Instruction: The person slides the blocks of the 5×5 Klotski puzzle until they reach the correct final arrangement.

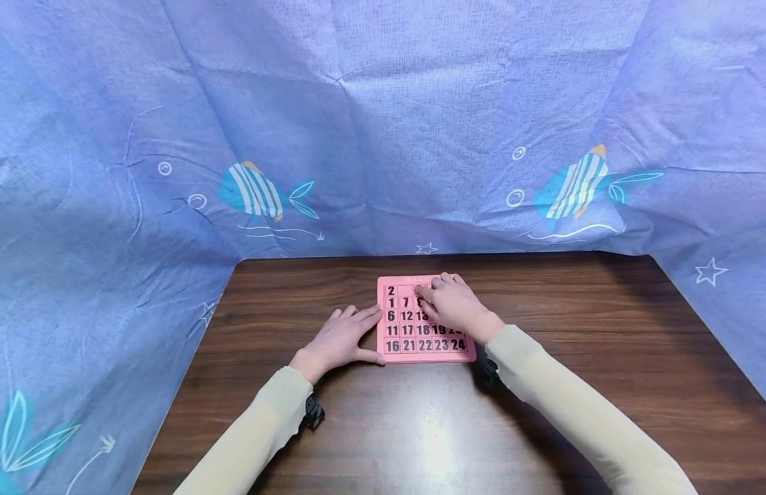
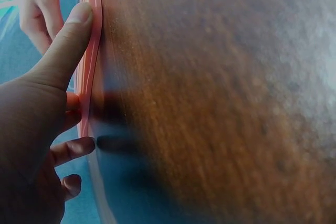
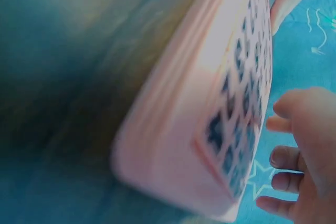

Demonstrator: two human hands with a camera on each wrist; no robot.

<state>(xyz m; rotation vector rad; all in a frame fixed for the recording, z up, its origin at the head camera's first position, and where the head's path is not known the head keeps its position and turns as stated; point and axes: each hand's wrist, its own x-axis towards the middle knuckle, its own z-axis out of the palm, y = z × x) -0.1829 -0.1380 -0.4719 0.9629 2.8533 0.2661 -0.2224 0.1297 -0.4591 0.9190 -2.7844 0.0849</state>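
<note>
Nearest: pale sleeves point(image 1: 581, 405) over desk point(image 1: 544, 302). Left hand point(image 1: 340, 340) flat, bracing pink number puzzle point(image 1: 400, 340) left edge; right hand point(image 1: 454, 306), nearer, fingers point(image 1: 423, 294) curled onto upper tiles.

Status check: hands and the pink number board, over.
Left hand open, fingers and thumb braced on the left edge of the pink plastic sliding number puzzle board. Right hand on the upper tiles, fingertips pressing. Board flat on dark wooden table. Nothing obstructing.
</note>
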